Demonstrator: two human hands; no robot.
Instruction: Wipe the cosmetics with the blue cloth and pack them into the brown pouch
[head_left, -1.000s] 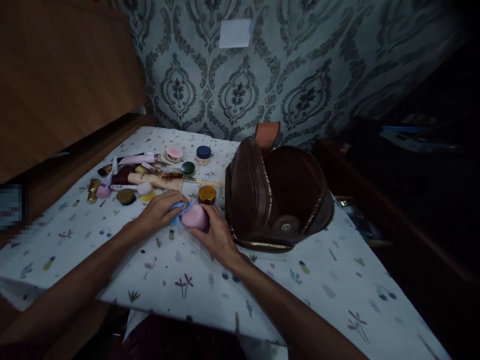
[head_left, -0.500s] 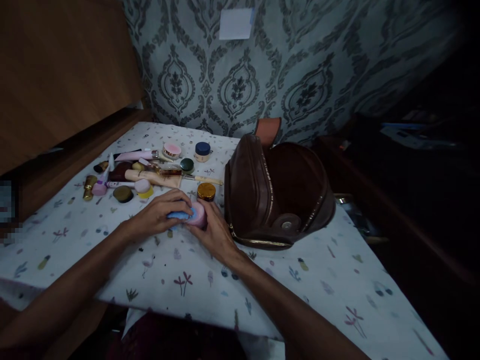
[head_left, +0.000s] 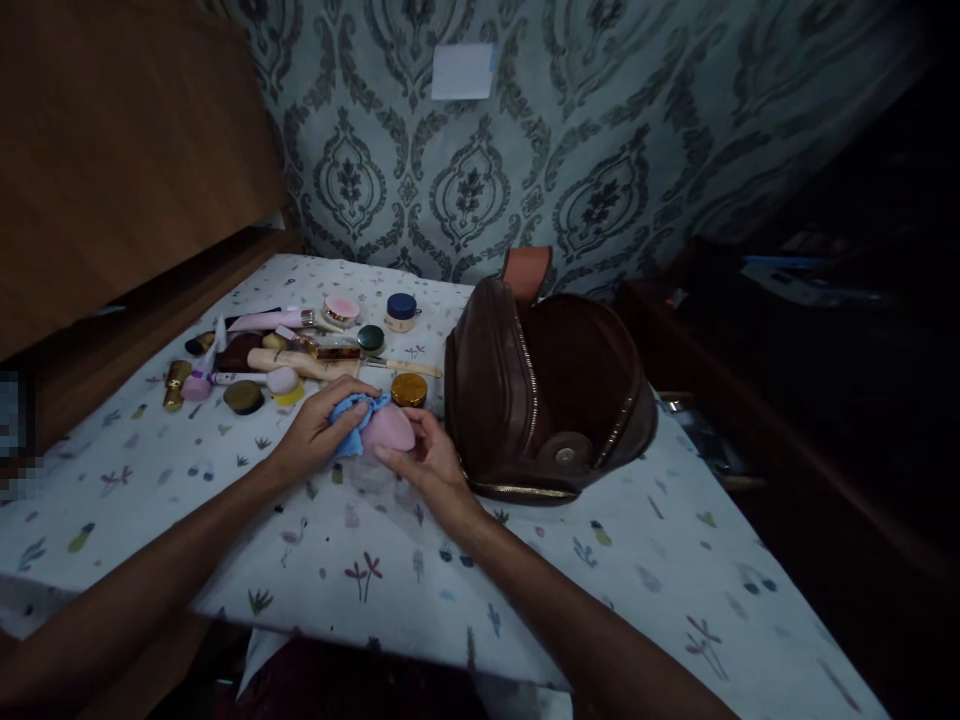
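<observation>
My left hand (head_left: 319, 428) grips a blue cloth (head_left: 358, 420) and presses it against a pink rounded object (head_left: 390, 427). My right hand (head_left: 427, 463) holds that pink object from below and the right, just above the patterned tablecloth (head_left: 360, 560). Right behind the pink object stands a small jar with a gold lid (head_left: 409, 389). An open brown leather bag (head_left: 547, 395) lies just right of my right hand, its zip wide apart.
Several cosmetics lie in a cluster at the back left: a pink compact (head_left: 341, 310), a blue-lidded jar (head_left: 401, 309), a green-lidded jar (head_left: 370, 338), tubes and brushes. A wooden headboard (head_left: 112, 170) rises on the left. Dark furniture stands to the right.
The pink object and blue cloth have lifted slightly off the tablecloth. The cloth has bunched up in my left hand against the pink object.
</observation>
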